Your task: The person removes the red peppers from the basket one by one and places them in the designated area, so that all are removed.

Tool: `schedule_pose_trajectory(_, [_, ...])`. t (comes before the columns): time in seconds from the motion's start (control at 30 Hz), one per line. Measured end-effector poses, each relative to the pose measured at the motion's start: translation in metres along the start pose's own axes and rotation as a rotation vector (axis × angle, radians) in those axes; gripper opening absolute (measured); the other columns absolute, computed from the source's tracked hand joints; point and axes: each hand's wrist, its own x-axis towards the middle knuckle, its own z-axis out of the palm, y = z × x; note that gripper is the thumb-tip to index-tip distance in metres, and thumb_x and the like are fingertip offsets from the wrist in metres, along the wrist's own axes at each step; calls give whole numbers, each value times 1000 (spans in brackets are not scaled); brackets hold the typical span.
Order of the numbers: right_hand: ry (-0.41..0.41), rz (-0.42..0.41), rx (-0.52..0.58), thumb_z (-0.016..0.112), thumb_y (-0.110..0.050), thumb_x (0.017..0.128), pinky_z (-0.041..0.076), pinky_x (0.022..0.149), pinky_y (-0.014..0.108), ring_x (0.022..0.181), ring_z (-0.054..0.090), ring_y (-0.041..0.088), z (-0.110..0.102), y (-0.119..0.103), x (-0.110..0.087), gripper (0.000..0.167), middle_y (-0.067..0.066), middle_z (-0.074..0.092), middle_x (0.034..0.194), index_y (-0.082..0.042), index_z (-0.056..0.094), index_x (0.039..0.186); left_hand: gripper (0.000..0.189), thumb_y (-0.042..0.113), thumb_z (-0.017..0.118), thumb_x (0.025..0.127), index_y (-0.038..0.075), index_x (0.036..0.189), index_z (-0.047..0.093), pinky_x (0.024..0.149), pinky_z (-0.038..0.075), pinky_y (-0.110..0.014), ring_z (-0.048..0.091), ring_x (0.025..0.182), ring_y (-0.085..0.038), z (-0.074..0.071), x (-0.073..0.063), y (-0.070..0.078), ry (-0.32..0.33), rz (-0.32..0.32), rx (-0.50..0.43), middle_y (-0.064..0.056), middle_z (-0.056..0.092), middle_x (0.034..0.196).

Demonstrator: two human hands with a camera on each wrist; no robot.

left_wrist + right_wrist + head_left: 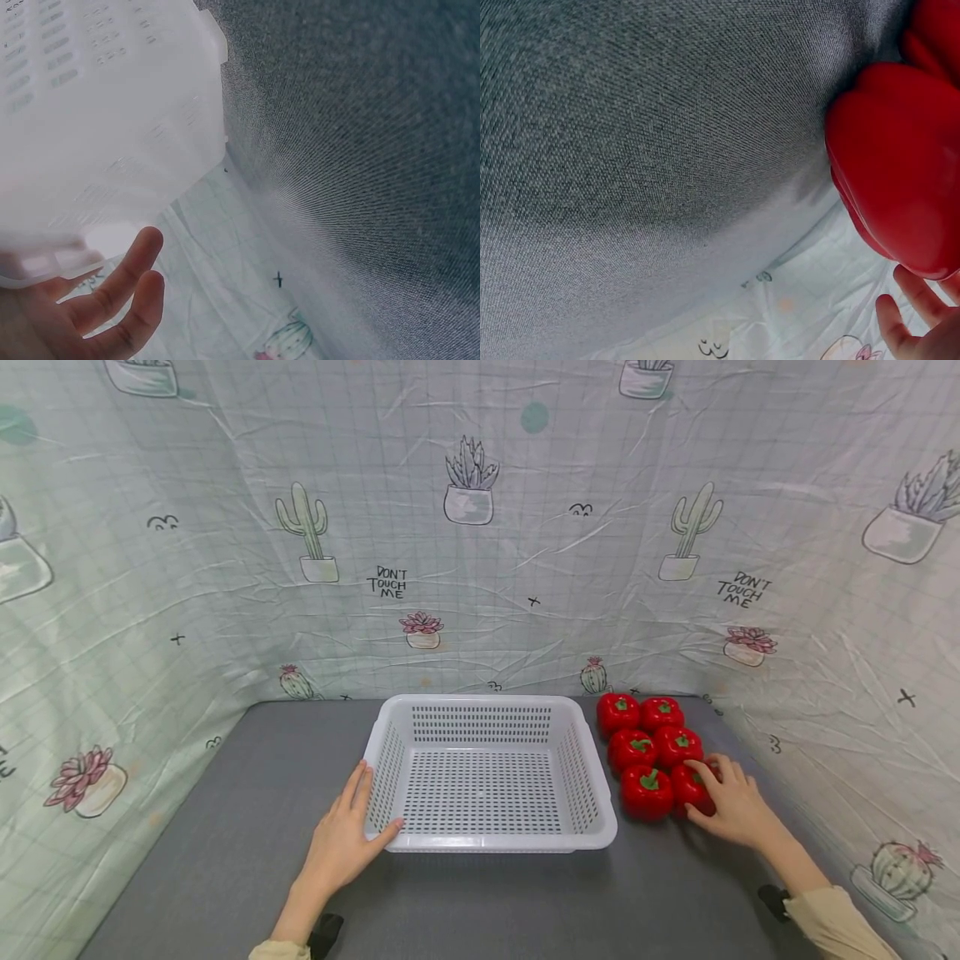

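Observation:
A white perforated plastic basket (480, 842) stands on the grey table with nothing inside. My left hand (341, 839) rests at its front left corner, thumb over the front rim and fingers along the left side. The left wrist view shows those fingers (135, 289) spread apart beside the basket's wall. Right of the basket, several red bell peppers are grouped in two columns, stems up. My right hand (731, 806) holds the front right bell pepper (686, 789), thumb in front and forefinger over its top. In the right wrist view, fingertips reach this pepper (900, 172); the thumb is hidden there.
Next to the held pepper sits another bell pepper (647, 795), with more behind it towards the back wall. A patterned cloth (480, 568) hangs behind and on both sides of the table (495, 910). Bare tabletop lies left of and in front of the basket.

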Motion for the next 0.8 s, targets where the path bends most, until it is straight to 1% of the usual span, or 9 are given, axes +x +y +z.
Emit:
schedule_pose_trajectory(0.1, [-13,12,-20,73,-27,62,36,62,49,93,41,34,-1,0,0,65,18,41,106,-10,46,118,88,47,63,75,0,139,25,76,44,-55,46,115,-43,0,0,0,5,4,-3,-16,23,146])
schedule_pose_trajectory(0.2, [-9,7,-38,74,-30,61,36,63,49,93,41,34,-2,-1,0,66,18,42,107,-11,46,118,88,47,63,75,1,139,26,76,44,-55,46,115,-42,0,0,-1,10,5,-3,-16,22,146])
schedule_pose_trajectory(0.4, [-8,0,-55,75,-34,60,36,65,51,95,41,35,-3,-3,0,70,19,43,108,-14,44,120,88,49,62,74,1,139,27,73,44,-53,49,108,-39,-1,-1,-2,21,10,22,-15,24,145])
schedule_pose_trajectory(0.5, [4,-1,-58,76,-35,59,36,65,50,96,40,34,-6,-4,-1,72,18,43,110,-15,44,121,89,50,62,74,2,140,26,71,44,-51,50,105,-37,-2,-1,-3,23,12,32,-15,25,145])
schedule_pose_trajectory(0.57, [22,-6,-62,77,-35,58,35,66,50,98,39,35,-8,-5,-1,74,18,42,112,-16,44,122,89,49,62,75,2,140,24,70,44,-50,49,104,-36,-2,-1,-3,22,15,23,-15,24,145])
schedule_pose_trajectory(0.67, [50,-24,-54,78,-34,57,34,69,51,100,39,35,-12,-11,-2,76,17,42,115,-16,44,122,88,47,62,76,3,141,23,74,43,-52,47,108,-37,-2,-1,-4,19,24,-6,-16,23,146])
schedule_pose_trajectory(0.8, [60,-52,-29,78,-35,56,32,76,54,103,38,36,-16,-25,-2,78,17,41,119,-14,45,123,86,45,61,78,5,142,20,80,40,-57,42,116,-40,-3,-2,-5,13,43,-54,-17,20,146])
